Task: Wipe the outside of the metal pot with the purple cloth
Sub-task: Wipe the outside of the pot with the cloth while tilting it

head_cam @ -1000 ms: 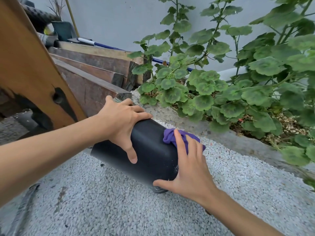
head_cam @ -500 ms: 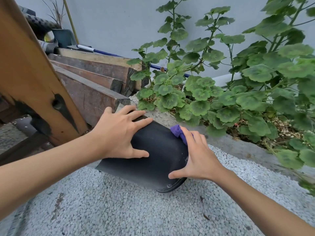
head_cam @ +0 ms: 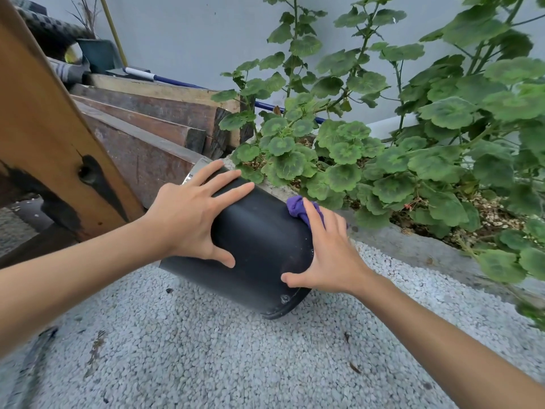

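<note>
A black metal pot [head_cam: 259, 249] lies tilted on its side on the pebbled ground, its silver rim toward the far left and its base toward me. My left hand [head_cam: 191, 216] lies flat on the pot's upper side with fingers spread, steadying it. My right hand [head_cam: 327, 252] presses the purple cloth [head_cam: 298, 208] against the pot's right side near the base; only a bunch of cloth shows beyond my fingertips, the remainder hidden under my palm.
Stacked dark wooden planks [head_cam: 153, 119] and a slanted wooden board [head_cam: 44, 122] stand close on the left. A concrete planter edge [head_cam: 413, 246] with leafy green plants [head_cam: 383, 160] runs along the right, just behind the pot. Pale pebbled ground [head_cam: 206, 349] lies in front.
The pot has turned and tipped, showing more of its base. My right hand with the cloth slid around to the pot's right side. My left hand flattened on top.
</note>
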### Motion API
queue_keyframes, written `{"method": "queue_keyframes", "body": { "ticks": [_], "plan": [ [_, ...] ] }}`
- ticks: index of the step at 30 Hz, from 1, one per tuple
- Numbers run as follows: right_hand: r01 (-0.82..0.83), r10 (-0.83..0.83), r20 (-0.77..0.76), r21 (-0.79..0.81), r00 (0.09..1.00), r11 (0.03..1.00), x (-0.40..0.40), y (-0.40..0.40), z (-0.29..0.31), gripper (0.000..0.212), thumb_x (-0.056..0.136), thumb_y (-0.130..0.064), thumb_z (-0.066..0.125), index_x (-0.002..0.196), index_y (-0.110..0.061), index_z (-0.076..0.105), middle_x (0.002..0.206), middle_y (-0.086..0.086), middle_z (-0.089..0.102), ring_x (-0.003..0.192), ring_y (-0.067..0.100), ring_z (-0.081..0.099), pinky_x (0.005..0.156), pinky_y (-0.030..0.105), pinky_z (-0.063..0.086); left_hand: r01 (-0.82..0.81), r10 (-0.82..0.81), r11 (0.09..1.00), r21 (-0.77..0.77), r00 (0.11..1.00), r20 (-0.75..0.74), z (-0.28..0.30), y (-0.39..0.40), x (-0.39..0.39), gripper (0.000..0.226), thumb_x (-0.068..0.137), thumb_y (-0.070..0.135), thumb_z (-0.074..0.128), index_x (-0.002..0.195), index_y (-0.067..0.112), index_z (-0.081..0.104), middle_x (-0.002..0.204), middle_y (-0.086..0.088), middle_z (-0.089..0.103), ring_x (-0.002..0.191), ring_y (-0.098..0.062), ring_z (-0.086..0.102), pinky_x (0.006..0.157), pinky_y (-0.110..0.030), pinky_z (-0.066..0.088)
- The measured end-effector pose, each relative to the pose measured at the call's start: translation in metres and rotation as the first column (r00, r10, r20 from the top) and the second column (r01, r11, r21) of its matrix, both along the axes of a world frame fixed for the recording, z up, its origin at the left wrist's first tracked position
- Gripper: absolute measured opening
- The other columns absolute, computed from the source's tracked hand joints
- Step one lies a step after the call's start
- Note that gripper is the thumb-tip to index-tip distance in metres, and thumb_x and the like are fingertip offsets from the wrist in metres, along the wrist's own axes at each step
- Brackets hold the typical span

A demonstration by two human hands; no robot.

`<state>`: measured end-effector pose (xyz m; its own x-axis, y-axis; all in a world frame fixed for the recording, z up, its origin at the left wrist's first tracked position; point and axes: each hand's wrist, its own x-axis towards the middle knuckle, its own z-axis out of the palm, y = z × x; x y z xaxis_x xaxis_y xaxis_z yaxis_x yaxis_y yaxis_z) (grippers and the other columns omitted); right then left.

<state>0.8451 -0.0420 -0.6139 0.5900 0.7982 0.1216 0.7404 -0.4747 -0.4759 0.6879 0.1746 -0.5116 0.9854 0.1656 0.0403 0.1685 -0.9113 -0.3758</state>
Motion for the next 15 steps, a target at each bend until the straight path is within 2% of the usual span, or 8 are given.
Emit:
{"method": "queue_keyframes", "body": {
  "ticks": [2, 6, 10, 15],
  "plan": [
    [0.026, -0.027, 0.024, 0.039, 0.999, 0.999, -0.009, -0.002, -0.005, 0.139, 0.051, -0.074, 0.069, 0.159, -0.032, -0.008, 0.157, -0.004, 0.019, 0.147, 0.027, 0.014, 0.115, 0.052, 0.036, 0.004, -0.004, 1.000, 0.019, 1.000, -0.004, 0.001, 0.000, 0.004, 0.131, 0.046, 0.107, 0.036, 0.156, 0.046, 0.001, 0.167, 0.015, 0.012, 0.156, -0.017, 0.002, 0.066, -0.039, 0.060],
    [0.106, -0.113, 0.064, 0.107, 0.992, 0.989, -0.026, -0.013, -0.017, 0.128, 0.060, -0.068, 0.066, 0.162, -0.028, 0.000, 0.157, 0.001, 0.025, 0.144, 0.027, 0.020, 0.114, 0.047, 0.038, 0.019, -0.019, 0.999, 0.026, 1.000, -0.012, 0.001, -0.006, 0.012, 0.133, 0.044, 0.106, 0.039, 0.156, 0.046, 0.001, 0.167, 0.015, 0.011, 0.156, -0.017, 0.001, 0.070, -0.041, 0.058],
    [0.208, -0.242, 0.155, 0.208, 0.958, 0.956, -0.051, -0.017, -0.032, 0.110, 0.071, -0.055, 0.063, 0.162, -0.020, 0.012, 0.154, 0.006, 0.030, 0.139, 0.030, 0.030, 0.103, 0.046, 0.047, 0.009, -0.008, 0.998, 0.058, 1.000, -0.021, 0.004, -0.014, 0.025, 0.137, 0.042, 0.107, 0.038, 0.156, 0.044, -0.004, 0.168, 0.013, 0.007, 0.156, -0.018, -0.004, 0.075, -0.042, 0.057],
    [0.215, -0.253, 0.122, 0.258, 0.960, 0.942, -0.055, -0.014, -0.040, 0.105, 0.075, -0.047, 0.063, 0.162, -0.021, 0.010, 0.157, 0.004, 0.026, 0.140, 0.031, 0.028, 0.111, 0.049, 0.040, 0.024, -0.023, 0.997, 0.072, 1.000, -0.013, 0.005, -0.014, 0.028, 0.137, 0.045, 0.107, 0.035, 0.158, 0.038, -0.002, 0.168, 0.011, 0.005, 0.156, -0.019, -0.006, 0.074, -0.038, 0.056]
  ]
}}
